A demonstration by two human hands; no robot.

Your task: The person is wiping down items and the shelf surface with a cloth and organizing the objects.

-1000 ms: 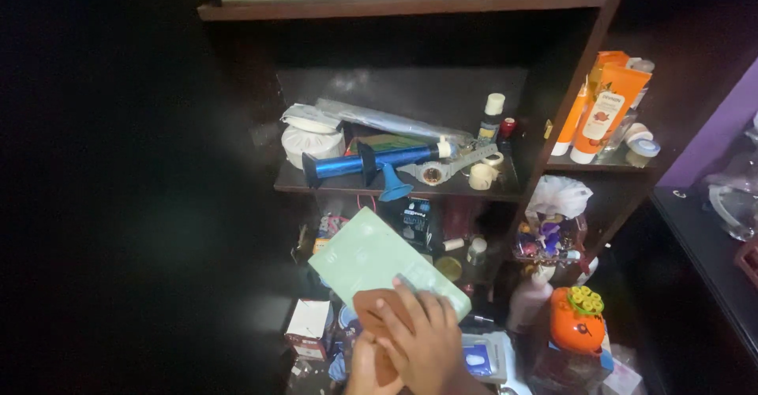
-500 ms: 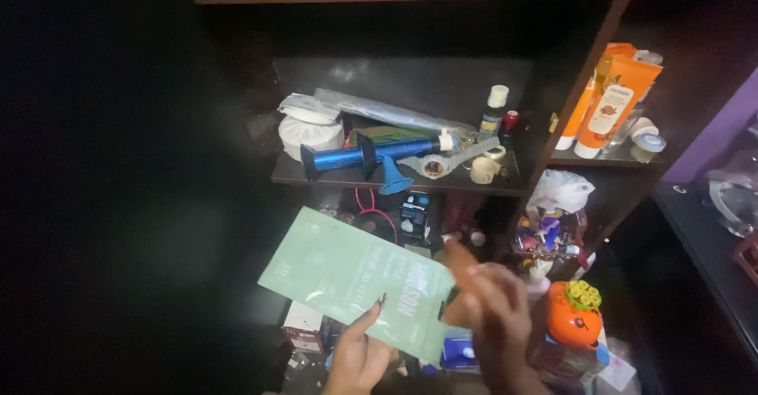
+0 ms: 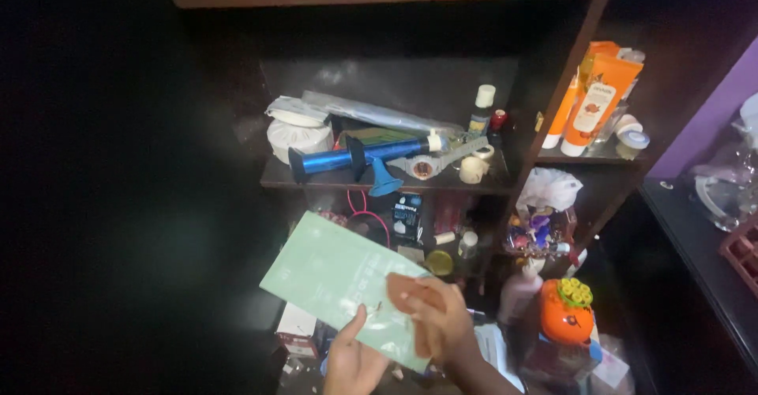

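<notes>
Here, a pale green flat packet (image 3: pixel 339 284) is being held tilted in front of a dark, cluttered shelf unit (image 3: pixel 553 111). The left hand (image 3: pixel 354 362) is supporting it from beneath, thumb pressed over its lower edge, so the face is kept turned up toward the camera. The right hand (image 3: pixel 434 320) is being laid across the packet's right end, fingers curled closed around it, steadying that side. Behind, a blue tube-shaped tool (image 3: pixel 355 157) is lying on the middle shelf, orange tubes (image 3: pixel 600 99) are being stood on a side shelf, and an orange round-topped bottle (image 3: pixel 567 312) is sitting low to the right.
</notes>
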